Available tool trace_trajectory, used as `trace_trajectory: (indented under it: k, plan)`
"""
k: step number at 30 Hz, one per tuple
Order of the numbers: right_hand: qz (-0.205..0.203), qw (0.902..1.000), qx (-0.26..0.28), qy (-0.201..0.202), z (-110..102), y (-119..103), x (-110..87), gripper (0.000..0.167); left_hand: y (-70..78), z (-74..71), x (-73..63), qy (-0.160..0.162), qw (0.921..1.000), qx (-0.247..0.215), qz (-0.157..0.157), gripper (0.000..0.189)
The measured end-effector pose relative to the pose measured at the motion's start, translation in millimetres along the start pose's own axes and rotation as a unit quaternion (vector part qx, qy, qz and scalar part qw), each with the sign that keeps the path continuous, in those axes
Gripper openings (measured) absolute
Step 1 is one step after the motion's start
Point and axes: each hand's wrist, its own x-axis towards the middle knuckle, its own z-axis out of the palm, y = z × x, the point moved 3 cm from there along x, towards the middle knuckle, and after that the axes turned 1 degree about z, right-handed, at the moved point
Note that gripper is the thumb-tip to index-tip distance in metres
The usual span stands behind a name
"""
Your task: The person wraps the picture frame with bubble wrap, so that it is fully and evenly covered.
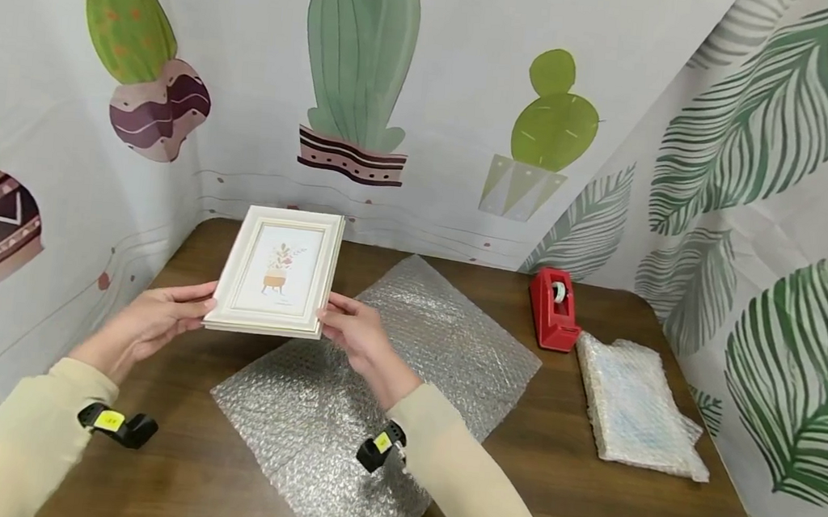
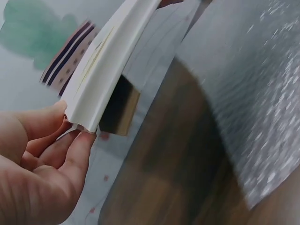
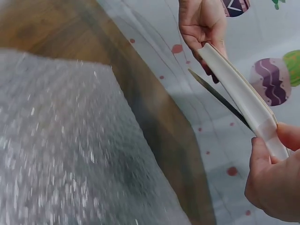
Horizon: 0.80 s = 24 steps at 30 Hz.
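A white picture frame [image 1: 277,272] with a print of flowers in an orange pot is held up over the back left of the table, face toward the head camera. My left hand [image 1: 170,316] pinches its left edge near the lower corner, thumb in front and fingers behind. On the opposite edge, my right hand [image 1: 360,331] grips the frame the same way. A dark stand flap [image 2: 121,108] juts out from its back in the left wrist view. Under and to the right of the frame, a sheet of bubble wrap [image 1: 405,371] lies flat, turned cornerwise on the table.
A red tape dispenser [image 1: 554,310] stands at the back right of the brown wooden table [image 1: 549,488]. Beside it, toward the right edge, lies a bubble-wrapped flat package [image 1: 636,406]. Printed cloth [image 1: 456,91] with cacti hangs behind the table.
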Motion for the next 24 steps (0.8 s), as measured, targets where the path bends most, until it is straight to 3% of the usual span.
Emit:
trace_trajectory:
  k: [7,13,19,24]
  plan:
    - [0.001,0.9995,-0.032,0.0,-35,-6,-18.7,0.047,-13.7,33.9,0.3,0.01,0.9996,0.015,-0.024,0.041]
    - [-0.004,0.9977,-0.068,0.008,-65,-4,-36.7,0.046,-23.7,65.8,-2.2,0.012,0.9993,0.024,-0.024,0.034]
    - [-0.027,0.9956,-0.088,-0.014,-96,6,-58.6,0.05,-41.8,98.2,-10.1,0.04,0.996,0.073,-0.031,0.056]
    - [-0.021,0.9938,-0.109,-0.015,-117,17,-72.3,0.053,-53.5,116.4,-13.5,0.051,0.9909,0.113,-0.052,0.055]
